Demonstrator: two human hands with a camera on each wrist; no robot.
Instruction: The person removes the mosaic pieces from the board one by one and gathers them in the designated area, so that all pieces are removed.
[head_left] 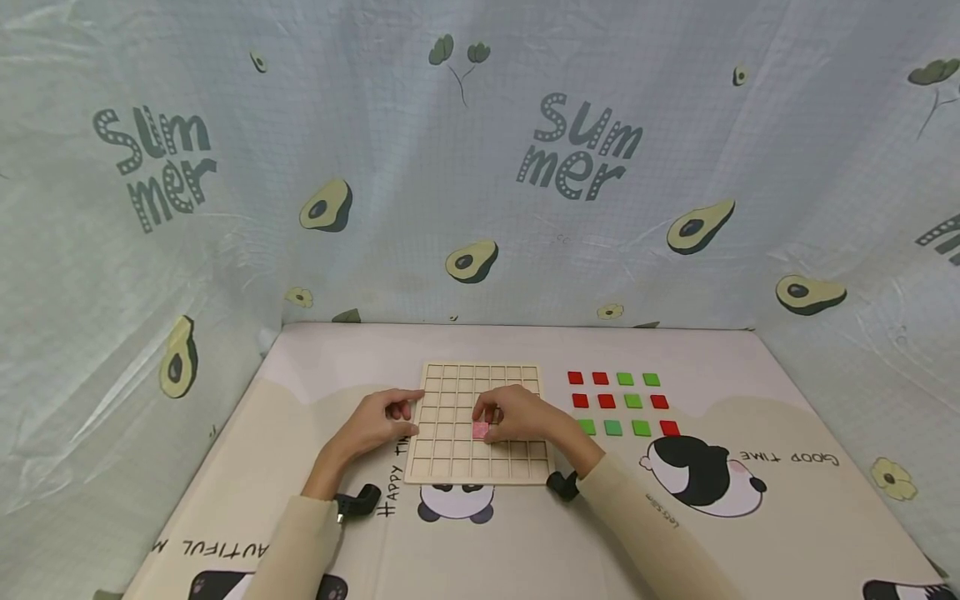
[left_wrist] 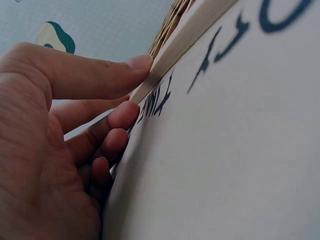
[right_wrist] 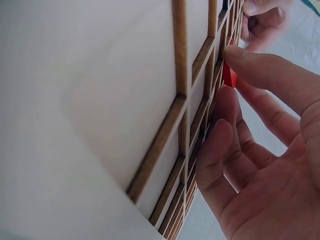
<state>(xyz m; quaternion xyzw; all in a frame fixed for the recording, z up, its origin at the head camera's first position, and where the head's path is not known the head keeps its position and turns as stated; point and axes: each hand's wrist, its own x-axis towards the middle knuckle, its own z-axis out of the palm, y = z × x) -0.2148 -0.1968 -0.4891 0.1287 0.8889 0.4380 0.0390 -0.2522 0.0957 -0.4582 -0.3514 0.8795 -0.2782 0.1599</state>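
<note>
A wooden grid board with thin raised dividers lies on the table. My left hand is at its left side, index finger and thumb touching the edge; in the left wrist view the thumb of the left hand presses the board's side. Over the middle of the grid, my right hand pinches a small square tile, pinkish in the head view. The right wrist view shows it as a red tile between thumb and fingers of the right hand, close to the dividers.
Right of the board lie several loose square tiles in rows, among them a red tile and a green tile. The printed tablecloth carries panda and dog drawings. A patterned curtain stands behind the table.
</note>
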